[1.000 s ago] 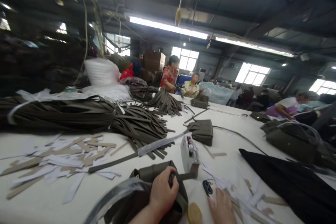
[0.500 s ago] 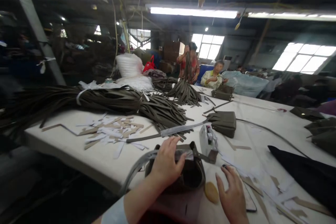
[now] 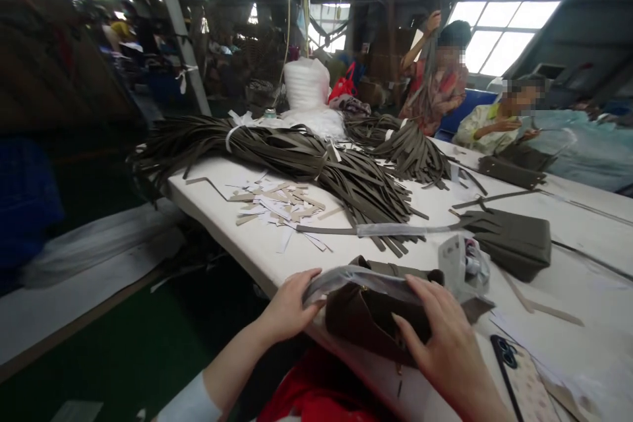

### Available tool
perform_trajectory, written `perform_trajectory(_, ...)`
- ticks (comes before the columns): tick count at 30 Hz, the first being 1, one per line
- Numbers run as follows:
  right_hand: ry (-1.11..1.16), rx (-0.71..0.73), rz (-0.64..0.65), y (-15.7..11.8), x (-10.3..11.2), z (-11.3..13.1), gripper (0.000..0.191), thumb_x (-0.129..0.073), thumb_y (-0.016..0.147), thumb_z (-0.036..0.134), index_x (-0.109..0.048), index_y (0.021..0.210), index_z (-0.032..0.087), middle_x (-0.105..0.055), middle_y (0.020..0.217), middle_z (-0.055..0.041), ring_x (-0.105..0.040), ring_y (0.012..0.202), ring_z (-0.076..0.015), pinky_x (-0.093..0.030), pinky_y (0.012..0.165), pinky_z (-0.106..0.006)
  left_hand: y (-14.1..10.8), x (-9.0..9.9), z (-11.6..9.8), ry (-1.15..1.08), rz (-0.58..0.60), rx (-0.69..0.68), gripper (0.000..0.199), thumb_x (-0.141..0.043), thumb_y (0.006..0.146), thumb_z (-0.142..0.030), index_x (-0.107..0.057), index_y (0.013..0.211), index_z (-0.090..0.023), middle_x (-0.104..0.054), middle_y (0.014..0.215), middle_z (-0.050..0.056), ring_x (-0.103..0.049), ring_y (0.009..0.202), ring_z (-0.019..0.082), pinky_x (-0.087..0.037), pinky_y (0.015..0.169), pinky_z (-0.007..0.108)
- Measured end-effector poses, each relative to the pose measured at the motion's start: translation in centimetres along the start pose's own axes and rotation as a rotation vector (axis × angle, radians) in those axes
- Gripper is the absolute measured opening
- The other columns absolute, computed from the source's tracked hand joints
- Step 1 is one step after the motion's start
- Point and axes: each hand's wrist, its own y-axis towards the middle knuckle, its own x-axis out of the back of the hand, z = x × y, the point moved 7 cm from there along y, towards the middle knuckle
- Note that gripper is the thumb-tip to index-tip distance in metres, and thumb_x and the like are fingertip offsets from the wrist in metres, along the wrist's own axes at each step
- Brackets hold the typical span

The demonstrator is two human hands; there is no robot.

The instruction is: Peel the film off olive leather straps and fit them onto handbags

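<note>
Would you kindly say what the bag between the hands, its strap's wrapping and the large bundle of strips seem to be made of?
Bag: probably leather or imitation leather, matt, from its smooth folds.
Wrapping: likely clear plastic film, given its glossy, greyish wrinkles.
Bundle of strips: perhaps similar material, matt, as the flat lengths bend.

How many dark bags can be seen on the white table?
3. One bag is between the left hand and right hand; another bag is right of the white device; a third bag is farther back, near the co-worker in pale clothing. Others may be hidden.
</note>
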Motion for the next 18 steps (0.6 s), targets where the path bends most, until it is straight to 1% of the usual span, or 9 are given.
perform_trajectory(1, -0.030, 0.055, 0.053, 1.0, -0.9, 0.4, 0.050, -0.055, 0.088, 0.032, -0.046, 0.134, 0.015, -0.061, 0.122, -0.0132, -0.057, 0.112, -0.0287, -0.044, 0.101, -0.049, 0.3, 0.0, 0.0, -0.034, 0.022, 0.004, 0.041, -0.061, 0.080, -0.025, -0.059, 0.121, -0.018, -0.066, 0.121, 0.011, -0.060, 0.113, 0.026, -0.044, 0.102, 0.040)
perform_trajectory(3, -0.079, 0.103, 0.152, 2.6, -2.5, 0.4, 0.047, -0.051, 0.086, 0.022, -0.048, 0.132, 0.013, -0.066, 0.114, -0.0128, -0.062, 0.102, -0.0275, -0.048, 0.096, -0.047, 0.8, 0.6, -0.3, -0.122, 0.055, 0.010, 0.033, -0.056, 0.079, -0.017, -0.062, 0.111, -0.019, -0.070, 0.110, 0.007, -0.063, 0.103, 0.022, -0.047, 0.095, 0.035)
perform_trajectory(5, -0.094, 0.068, 0.244, 3.6, -3.6, -0.5, 0.043, -0.047, 0.083, 0.016, -0.054, 0.126, 0.015, -0.070, 0.105, -0.0109, -0.066, 0.092, -0.0254, -0.053, 0.086, -0.043, 1.3, 1.9, -0.6, -0.189, 0.067, 0.018, 0.036, -0.054, 0.075, -0.009, -0.063, 0.107, -0.020, -0.071, 0.104, 0.004, -0.064, 0.096, 0.019, -0.048, 0.089, 0.029)
perform_trajectory(7, -0.091, -0.014, 0.293, 4.2, -3.5, -1.9, 0.038, -0.046, 0.083, 0.018, -0.059, 0.119, 0.018, -0.072, 0.102, -0.0087, -0.068, 0.087, -0.0246, -0.055, 0.079, -0.039, 1.7, 3.6, -0.5, -0.187, 0.068, 0.035, 0.042, -0.055, 0.071, -0.007, -0.062, 0.110, -0.020, -0.070, 0.096, 0.002, -0.064, 0.086, 0.018, -0.048, 0.082, 0.027)
perform_trajectory(9, -0.079, -0.133, 0.273, 4.6, -1.9, -3.8, 0.035, -0.047, 0.084, 0.025, -0.062, 0.115, 0.021, -0.073, 0.102, -0.0066, -0.069, 0.086, -0.0246, -0.055, 0.076, -0.037, 1.8, 5.1, -0.1, -0.168, 0.097, 0.050, 0.039, -0.058, 0.074, -0.013, -0.062, 0.112, -0.020, -0.068, 0.088, 0.001, -0.061, 0.078, 0.016, -0.047, 0.075, 0.026)
perform_trajectory(11, -0.045, -0.301, 0.204, 4.4, 0.5, -6.3, 0.033, -0.052, 0.084, 0.035, -0.065, 0.111, 0.023, -0.073, 0.095, -0.0046, -0.069, 0.080, -0.0238, -0.055, 0.071, -0.034, 1.7, 6.5, 0.5, -0.181, 0.126, 0.066, 0.028, -0.061, 0.079, -0.024, -0.064, 0.107, -0.019, -0.067, 0.085, 0.000, -0.060, 0.075, 0.016, -0.045, 0.071, 0.025)
perform_trajectory(13, 0.054, -0.478, 0.134, 3.6, 3.1, -9.2, 0.036, -0.059, 0.079, 0.047, -0.068, 0.104, 0.022, -0.073, 0.084, -0.0029, -0.068, 0.072, -0.0224, -0.055, 0.065, -0.031, 1.4, 7.7, 1.3, -0.231, 0.146, 0.100, 0.024, -0.064, 0.081, -0.033, -0.065, 0.100, -0.019, -0.067, 0.086, 0.000, -0.058, 0.077, 0.016, -0.045, 0.072, 0.025)
perform_trajectory(15, 0.215, -0.610, 0.116, 2.2, 4.9, -12.2, 0.041, -0.067, 0.071, 0.056, -0.071, 0.093, 0.021, -0.071, 0.076, -0.0024, -0.066, 0.065, -0.0212, -0.053, 0.059, -0.027, 0.8, 8.5, 1.9, -0.312, 0.183, 0.146, 0.030, -0.070, 0.076, -0.038, -0.065, 0.097, -0.018, -0.065, 0.083, 0.000, -0.056, 0.075, 0.015, -0.044, 0.070, 0.024)
perform_trajectory(18, 0.419, -0.727, 0.162, 0.2, 6.2, -15.8, 0.037, -0.076, 0.062, 0.053, -0.073, 0.078, 0.020, -0.072, 0.072, -0.0051, -0.066, 0.064, -0.0218, -0.054, 0.056, -0.025, -0.2, 9.0, 1.6, -0.515, 0.261, 0.160, 0.039, -0.073, 0.071, -0.050, -0.066, 0.089, -0.015, -0.061, 0.073, -0.001, -0.051, 0.066, 0.013, -0.041, 0.062, 0.023)
